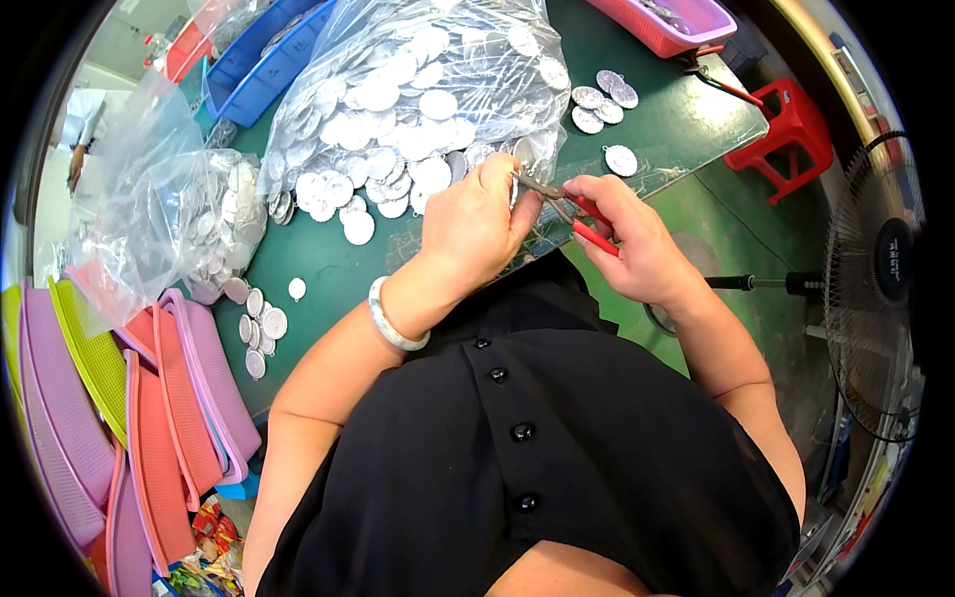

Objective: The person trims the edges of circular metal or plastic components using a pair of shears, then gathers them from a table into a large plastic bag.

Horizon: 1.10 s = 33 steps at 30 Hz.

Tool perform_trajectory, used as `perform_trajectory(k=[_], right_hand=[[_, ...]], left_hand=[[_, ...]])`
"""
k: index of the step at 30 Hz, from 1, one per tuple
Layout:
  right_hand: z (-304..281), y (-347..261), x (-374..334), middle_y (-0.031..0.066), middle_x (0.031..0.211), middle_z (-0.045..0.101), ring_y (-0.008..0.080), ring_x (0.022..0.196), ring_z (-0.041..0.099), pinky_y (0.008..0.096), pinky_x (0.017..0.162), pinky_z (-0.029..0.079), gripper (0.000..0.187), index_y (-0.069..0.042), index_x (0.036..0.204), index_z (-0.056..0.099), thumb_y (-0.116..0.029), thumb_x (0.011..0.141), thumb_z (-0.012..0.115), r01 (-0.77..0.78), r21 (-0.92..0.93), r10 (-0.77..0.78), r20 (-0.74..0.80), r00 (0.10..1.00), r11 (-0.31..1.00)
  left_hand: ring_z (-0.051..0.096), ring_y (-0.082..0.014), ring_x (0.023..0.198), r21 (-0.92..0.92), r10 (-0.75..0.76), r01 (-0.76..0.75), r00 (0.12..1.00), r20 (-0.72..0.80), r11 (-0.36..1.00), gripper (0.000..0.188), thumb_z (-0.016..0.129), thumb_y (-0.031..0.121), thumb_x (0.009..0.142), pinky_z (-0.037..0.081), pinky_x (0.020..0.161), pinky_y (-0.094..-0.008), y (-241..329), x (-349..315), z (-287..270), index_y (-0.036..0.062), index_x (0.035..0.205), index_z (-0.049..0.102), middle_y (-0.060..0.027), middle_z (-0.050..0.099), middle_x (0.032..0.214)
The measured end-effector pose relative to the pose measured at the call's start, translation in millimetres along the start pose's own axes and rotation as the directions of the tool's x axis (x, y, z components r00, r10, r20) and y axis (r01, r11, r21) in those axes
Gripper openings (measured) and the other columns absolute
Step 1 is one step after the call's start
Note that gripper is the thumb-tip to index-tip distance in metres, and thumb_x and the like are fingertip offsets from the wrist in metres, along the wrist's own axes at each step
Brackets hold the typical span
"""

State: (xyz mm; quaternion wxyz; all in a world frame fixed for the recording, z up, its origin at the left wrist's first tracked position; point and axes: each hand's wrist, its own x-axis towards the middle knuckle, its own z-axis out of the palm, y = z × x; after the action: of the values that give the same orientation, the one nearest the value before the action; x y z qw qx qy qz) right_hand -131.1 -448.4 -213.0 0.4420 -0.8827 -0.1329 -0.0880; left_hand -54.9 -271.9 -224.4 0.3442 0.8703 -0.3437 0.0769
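Note:
My right hand (pixel 632 239) is closed round the red handles of a pair of pliers (pixel 587 221). The metal jaws reach left to the fingertips of my left hand (pixel 473 227). That hand is pinched shut, with a silvery edge of what looks like a round pendant (pixel 514 191) between thumb and fingers; most of it is hidden. Just beyond lies a large clear plastic bag (pixel 418 60) of round silver pendants, some spilling from its mouth. One loose pendant (pixel 621 160) lies to the right, near a small group of pendants (pixel 599 103).
On the green table (pixel 308 261) are a second bag of pendants (pixel 214 219), a loose cluster (pixel 263 323) and a blue bin (pixel 264 60). A pink basket (pixel 667 25) stands far right. Stacked baskets (pixel 164 418) stand left. A red stool (pixel 791 139) and fan (pixel 875 269) are right.

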Motion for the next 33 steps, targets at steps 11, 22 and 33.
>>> perform_trajectory(k=[11,22,33], right_hand=[[11,3,-1,0.0119,0.088,0.049,0.0316,0.071,0.054,0.0368,0.059,0.045,0.047,-0.004,0.11,0.045,0.006,0.066,0.058,0.046,-0.164,-0.058,-0.069,0.996,0.985],[17,4,-1,0.0117,0.088,0.047,0.0305,0.074,0.052,0.0368,0.059,0.045,0.056,-0.004,0.112,0.044,0.006,0.058,0.059,0.046,-0.33,-0.079,-0.087,0.993,0.943],[14,14,4,0.014,0.092,0.048,0.0233,0.062,0.052,0.0319,0.054,0.043,0.057,0.001,0.114,0.045,0.013,0.058,0.053,0.148,-0.333,-0.192,-0.103,0.976,0.931]], left_hand=[[0.055,-0.0353,0.062,-0.036,-0.044,0.044,0.999,0.009,0.998,0.007,0.052,0.008,0.082,0.042,0.053,-0.0394,-3,5,2,0.0056,0.089,0.051,-0.0153,0.057,0.07],[0.053,-0.037,0.056,-0.165,-0.048,0.044,0.999,-0.02,0.985,0.005,0.05,0.007,0.083,0.038,0.049,-0.0394,-7,8,9,0.0029,0.085,0.049,-0.0188,0.054,0.064],[0.054,-0.0364,0.058,-0.184,-0.135,0.147,0.988,0.077,0.972,0.009,0.046,0.005,0.083,0.04,0.053,-0.0394,-6,9,8,0.0017,0.089,0.051,-0.0202,0.055,0.066]])
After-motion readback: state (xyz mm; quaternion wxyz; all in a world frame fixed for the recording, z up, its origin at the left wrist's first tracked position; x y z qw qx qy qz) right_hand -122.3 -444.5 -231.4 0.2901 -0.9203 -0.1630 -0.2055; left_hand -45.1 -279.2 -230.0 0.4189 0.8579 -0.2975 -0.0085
